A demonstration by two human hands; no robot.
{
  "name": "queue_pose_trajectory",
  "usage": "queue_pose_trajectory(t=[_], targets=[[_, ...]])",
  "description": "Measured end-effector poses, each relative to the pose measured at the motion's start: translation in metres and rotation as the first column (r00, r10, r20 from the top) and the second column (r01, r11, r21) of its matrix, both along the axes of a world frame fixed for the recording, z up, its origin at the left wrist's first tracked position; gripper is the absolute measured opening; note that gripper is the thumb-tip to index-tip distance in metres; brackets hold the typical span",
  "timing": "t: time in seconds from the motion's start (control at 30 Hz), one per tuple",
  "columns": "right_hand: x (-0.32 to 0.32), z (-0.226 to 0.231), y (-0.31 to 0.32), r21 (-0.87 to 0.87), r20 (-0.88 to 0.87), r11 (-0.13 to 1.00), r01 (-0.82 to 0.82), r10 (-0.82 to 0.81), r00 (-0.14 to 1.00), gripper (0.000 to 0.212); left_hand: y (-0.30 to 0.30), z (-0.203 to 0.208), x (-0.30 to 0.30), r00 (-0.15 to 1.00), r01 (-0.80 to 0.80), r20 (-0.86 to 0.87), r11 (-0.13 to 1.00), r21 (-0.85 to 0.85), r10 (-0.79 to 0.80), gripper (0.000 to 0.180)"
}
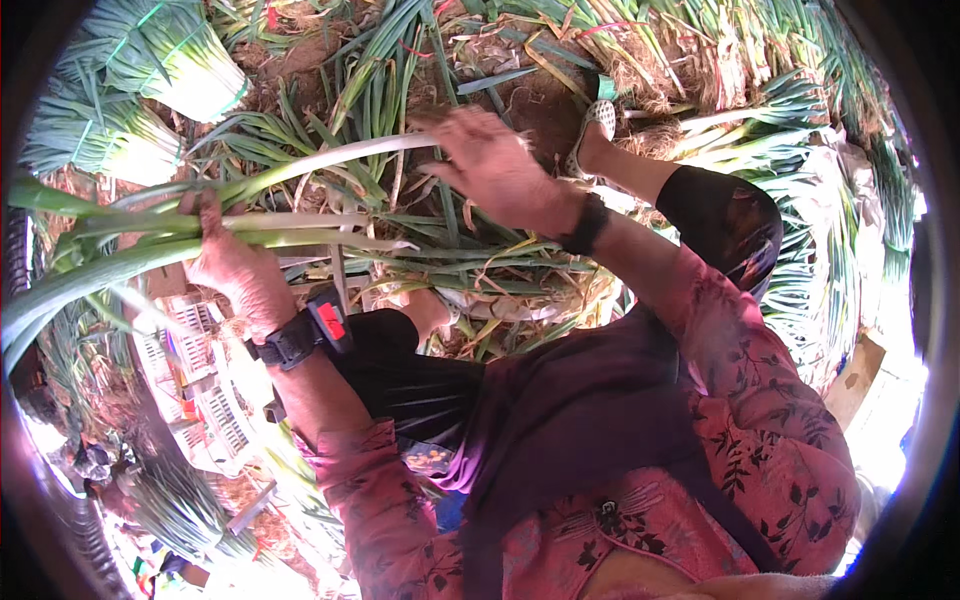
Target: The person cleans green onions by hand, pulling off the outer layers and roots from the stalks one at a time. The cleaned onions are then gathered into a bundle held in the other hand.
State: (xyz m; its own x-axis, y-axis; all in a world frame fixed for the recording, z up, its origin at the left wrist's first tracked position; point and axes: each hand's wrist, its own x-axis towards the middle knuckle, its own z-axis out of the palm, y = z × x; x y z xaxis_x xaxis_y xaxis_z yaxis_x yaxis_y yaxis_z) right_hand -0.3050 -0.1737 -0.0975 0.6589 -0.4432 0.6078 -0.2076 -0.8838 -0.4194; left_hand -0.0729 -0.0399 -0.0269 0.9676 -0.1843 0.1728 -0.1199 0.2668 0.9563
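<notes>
My left hand is closed around several long green onions. Their green leaves trail off to the left, and their pale ends point right. One more green onion slants up from the left hand, its white end reaching my right hand. The thumb and fingers of that hand, slightly blurred, close around the root end. Loose green onions with dry, yellowed leaves lie below and between both hands.
Tied bundles of trimmed green onions stand at the upper left. Untrimmed ones with brown roots are heaped along the back and right. Pale plastic crates sit at the left, and a piece of cardboard at the right.
</notes>
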Motion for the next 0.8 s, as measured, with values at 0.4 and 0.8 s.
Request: queue_pose_trajectory(t=[0.4,0.8], targets=[[-0.179,-0.189,-0.044,0.468,-0.782,0.782,0.412,0.150,0.605,0.030,0.058,0.015,0.047,0.999,-0.044,0.012,0.993,-0.111,0.046,0.025],[0.049,0.009,-0.010,0.445,-0.039,0.793,-0.415,0.480,0.876,0.049,0.008,-0.003,-0.001,0.921,0.350,-0.139,0.930,-0.109,-0.363,0.031]])
